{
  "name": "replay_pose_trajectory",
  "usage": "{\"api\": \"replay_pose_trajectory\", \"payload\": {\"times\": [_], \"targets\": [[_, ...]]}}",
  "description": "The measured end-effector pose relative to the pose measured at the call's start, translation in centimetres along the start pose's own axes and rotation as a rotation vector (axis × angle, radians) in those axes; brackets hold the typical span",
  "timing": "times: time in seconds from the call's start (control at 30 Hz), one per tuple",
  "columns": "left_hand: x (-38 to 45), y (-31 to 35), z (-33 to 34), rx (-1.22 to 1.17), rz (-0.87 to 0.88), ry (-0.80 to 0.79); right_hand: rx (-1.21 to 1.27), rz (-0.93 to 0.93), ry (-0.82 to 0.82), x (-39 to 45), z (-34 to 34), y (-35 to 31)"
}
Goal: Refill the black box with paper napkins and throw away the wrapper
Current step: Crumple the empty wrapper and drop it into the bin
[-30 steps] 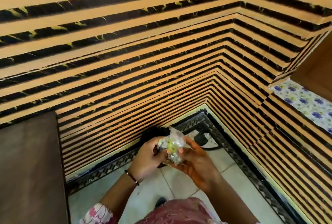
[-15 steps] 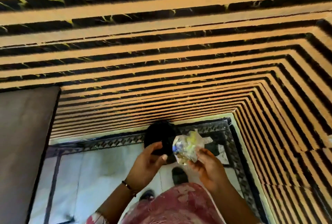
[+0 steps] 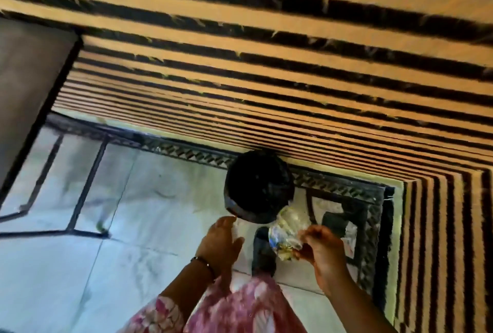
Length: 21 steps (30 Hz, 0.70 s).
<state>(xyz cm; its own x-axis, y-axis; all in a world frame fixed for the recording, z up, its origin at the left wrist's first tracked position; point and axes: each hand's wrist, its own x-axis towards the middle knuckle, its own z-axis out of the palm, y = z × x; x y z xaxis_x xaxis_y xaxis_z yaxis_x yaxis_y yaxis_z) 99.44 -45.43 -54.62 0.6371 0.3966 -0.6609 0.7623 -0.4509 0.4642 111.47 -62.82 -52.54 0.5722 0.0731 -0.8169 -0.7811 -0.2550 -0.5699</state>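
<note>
A crumpled clear plastic wrapper with yellow print hangs from my right hand, pinched between the fingertips. It is just right of and below a round black bin lined with a black bag, which stands on the floor against the striped wall. My left hand is off the wrapper, fingers spread, held left of it and below the bin's rim. The black napkin box is not in sight.
An orange and black striped wall runs behind the bin and turns a corner at the right. A dark table with thin metal legs stands at the left. My shoe rests on the white tiled floor with a patterned border.
My left hand has let go of the wrapper and opened. The right hand alone holds it, closer to the bin. My view has tilted down toward the floor and bin.
</note>
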Motion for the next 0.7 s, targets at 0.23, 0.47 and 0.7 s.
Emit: {"api": "replay_pose_trajectory", "payload": {"times": [0.23, 0.47, 0.7], "targets": [[10.2, -6.6, 5.1, 0.049, -0.098, -0.051, -0.182, -0.023, -0.024, 15.3, 8.1, 5.4], [20.7, -12.5, 10.8, 0.183, -0.002, -0.075, -0.174, 0.054, -0.019, 30.6, 15.8, 12.9], [24.9, -14.1, 13.8, 0.232, -0.009, -0.088, -0.214, 0.191, -0.186, 38.1, 18.4, 16.4]]}}
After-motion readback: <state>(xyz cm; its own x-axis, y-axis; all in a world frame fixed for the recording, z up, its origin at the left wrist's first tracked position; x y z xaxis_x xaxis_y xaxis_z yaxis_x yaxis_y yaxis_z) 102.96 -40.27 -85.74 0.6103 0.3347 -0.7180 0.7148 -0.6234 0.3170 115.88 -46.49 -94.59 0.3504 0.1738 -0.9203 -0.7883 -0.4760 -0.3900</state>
